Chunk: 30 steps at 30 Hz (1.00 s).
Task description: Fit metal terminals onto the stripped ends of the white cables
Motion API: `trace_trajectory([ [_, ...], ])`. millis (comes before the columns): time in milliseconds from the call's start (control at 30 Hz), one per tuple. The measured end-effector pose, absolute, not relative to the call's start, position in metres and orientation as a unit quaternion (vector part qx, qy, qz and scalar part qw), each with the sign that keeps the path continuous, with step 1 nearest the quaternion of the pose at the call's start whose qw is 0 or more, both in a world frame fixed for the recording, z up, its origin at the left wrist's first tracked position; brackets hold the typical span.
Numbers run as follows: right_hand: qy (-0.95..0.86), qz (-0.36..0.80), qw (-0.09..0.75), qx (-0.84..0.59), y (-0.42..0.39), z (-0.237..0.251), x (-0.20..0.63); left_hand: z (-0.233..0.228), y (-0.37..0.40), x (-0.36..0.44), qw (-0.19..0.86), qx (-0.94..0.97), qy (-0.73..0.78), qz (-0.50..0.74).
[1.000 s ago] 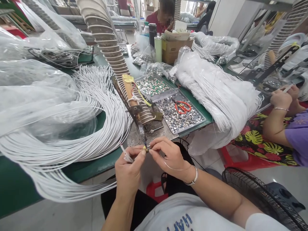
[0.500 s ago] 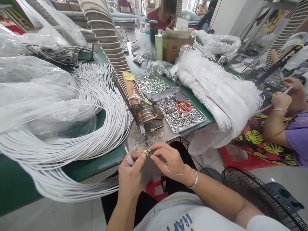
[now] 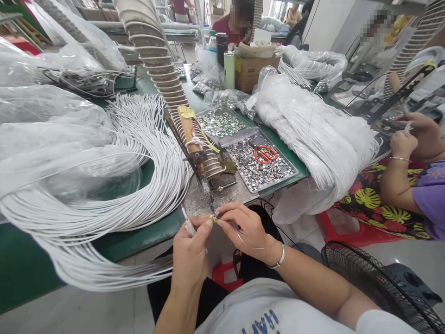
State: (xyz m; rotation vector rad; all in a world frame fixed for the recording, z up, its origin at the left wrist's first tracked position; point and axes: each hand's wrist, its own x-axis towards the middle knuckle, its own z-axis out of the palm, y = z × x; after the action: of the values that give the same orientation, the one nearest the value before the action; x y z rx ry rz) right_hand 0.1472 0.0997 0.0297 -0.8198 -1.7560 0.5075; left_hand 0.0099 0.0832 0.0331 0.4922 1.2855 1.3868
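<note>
We pinch a white cable (image 3: 188, 226) in our left hand (image 3: 190, 253), its end at the tip of the soldering iron (image 3: 207, 196), just off the near edge of the worktop (image 3: 146, 236). Our right hand (image 3: 245, 227) closes finger and thumb on a thin solder wire (image 3: 243, 241) at the same tip. A tray of metal parts (image 3: 259, 164) with red scissors (image 3: 264, 153) lies beyond.

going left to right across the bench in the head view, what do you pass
white cable bundle → ribbed hose → tray of metal parts → red scissors → bagged white cables → co-worker's hand
</note>
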Motion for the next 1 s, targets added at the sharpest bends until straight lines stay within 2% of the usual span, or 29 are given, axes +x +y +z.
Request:
trace_trajectory([
  [600, -0.725, 0.205, 0.563, -0.338, 0.112, 0.037, 0.142, 0.041, 0.093, 0.014, 0.520, 0.234, 0.528, 0.629],
  [1000, -0.731, 0.239, 0.536, -0.349, 0.107, 0.021, 0.143, 0.022, 0.086, 0.009, 0.541, 0.228, 0.536, 0.607],
])
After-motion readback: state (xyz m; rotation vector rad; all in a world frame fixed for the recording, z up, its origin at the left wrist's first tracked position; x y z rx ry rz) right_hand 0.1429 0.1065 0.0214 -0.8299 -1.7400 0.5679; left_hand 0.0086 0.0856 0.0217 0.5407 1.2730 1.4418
